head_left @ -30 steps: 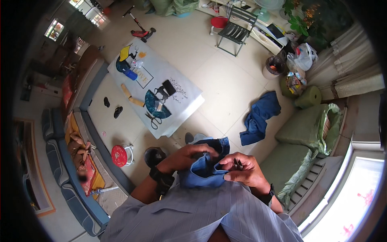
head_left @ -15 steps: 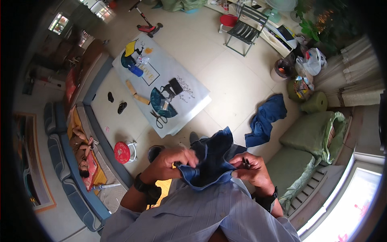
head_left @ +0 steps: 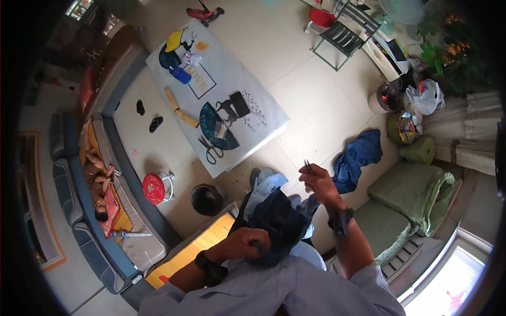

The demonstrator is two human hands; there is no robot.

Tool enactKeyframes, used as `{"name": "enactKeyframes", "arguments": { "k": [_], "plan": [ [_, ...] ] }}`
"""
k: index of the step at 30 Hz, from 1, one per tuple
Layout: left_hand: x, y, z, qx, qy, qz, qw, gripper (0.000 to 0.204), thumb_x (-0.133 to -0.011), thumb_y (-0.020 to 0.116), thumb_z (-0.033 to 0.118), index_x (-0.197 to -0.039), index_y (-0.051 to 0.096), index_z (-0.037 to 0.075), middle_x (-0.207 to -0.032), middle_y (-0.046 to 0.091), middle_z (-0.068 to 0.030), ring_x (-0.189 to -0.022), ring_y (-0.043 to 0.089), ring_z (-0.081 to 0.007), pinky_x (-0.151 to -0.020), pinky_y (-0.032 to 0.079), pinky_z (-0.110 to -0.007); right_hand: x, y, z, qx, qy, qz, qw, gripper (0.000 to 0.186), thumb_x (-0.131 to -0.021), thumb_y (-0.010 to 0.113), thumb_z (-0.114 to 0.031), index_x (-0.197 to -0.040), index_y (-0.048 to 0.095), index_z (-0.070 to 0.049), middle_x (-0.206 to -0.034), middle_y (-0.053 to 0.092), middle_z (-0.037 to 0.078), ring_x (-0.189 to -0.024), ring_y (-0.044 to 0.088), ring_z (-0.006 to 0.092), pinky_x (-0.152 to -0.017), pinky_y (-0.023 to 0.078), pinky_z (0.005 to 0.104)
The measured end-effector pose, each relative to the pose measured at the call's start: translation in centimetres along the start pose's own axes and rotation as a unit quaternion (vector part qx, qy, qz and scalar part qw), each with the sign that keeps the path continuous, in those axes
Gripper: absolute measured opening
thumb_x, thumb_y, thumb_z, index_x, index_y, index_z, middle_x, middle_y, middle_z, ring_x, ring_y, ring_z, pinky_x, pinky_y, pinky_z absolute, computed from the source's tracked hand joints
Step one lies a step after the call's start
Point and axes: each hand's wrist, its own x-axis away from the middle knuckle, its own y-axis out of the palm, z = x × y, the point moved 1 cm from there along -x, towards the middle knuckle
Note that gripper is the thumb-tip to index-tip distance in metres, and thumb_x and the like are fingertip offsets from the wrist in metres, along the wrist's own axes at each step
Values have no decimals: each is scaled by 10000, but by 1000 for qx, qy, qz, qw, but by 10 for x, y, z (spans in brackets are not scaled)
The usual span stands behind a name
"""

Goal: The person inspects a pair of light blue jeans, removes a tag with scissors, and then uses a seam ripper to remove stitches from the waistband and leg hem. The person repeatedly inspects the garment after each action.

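Dark blue denim point(head_left: 276, 218) lies bunched over my lap, with paler blue cloth point(head_left: 269, 189) just beyond it. My left hand point(head_left: 250, 243) is closed on the near left part of the denim, and a dark fold pokes out by its fingers. Raised off the cloth to the right, my right hand point(head_left: 317, 181) grips a small dark two-pronged tool point(head_left: 307, 167), which looks like thread snips. Its prongs point away from me. On the floor beyond that hand lies another crumpled blue denim piece point(head_left: 358, 158).
A covered table point(head_left: 253, 142) ahead bears scissors point(head_left: 211, 151) and a yellow strip point(head_left: 181, 108). A dark bin point(head_left: 206, 199) and red-topped stool point(head_left: 154, 188) stand left. A person point(head_left: 97, 181) lies on the sofa point(head_left: 139, 247). Green cushions point(head_left: 406, 184) are at right.
My right hand has let go of the denim's edge and lifted away, up and to the right, with the tool. My left hand has moved nearer my body, and the denim has folded over.
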Motion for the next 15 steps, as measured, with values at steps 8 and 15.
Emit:
{"name": "enactKeyframes", "arguments": {
  "k": [8, 15],
  "plan": [
    [16, -61, -69, 140, -131, 30, 981, 154, -831, 757, -11, -960, 685, 33, -1100, 714, -59, -1033, 664, -175, -950, 497, -327, -193, 63, 116, -91, 174, 12, 981, 148, -900, 684, -50, -1038, 637, -24, -867, 636, 60, -725, 610, 156, -633, 553, 334],
    [36, -100, -128, 229, -132, 96, 960, 188, -807, 742, 45, -990, 701, 49, -1035, 705, -36, -1018, 669, -159, -936, 498, -307, -332, 125, 190, -61, 222, 44, 972, 140, -915, 630, 20, -1014, 611, -77, -827, 643, 69, -644, 637, 183, -538, 540, 345]
  ]
}}
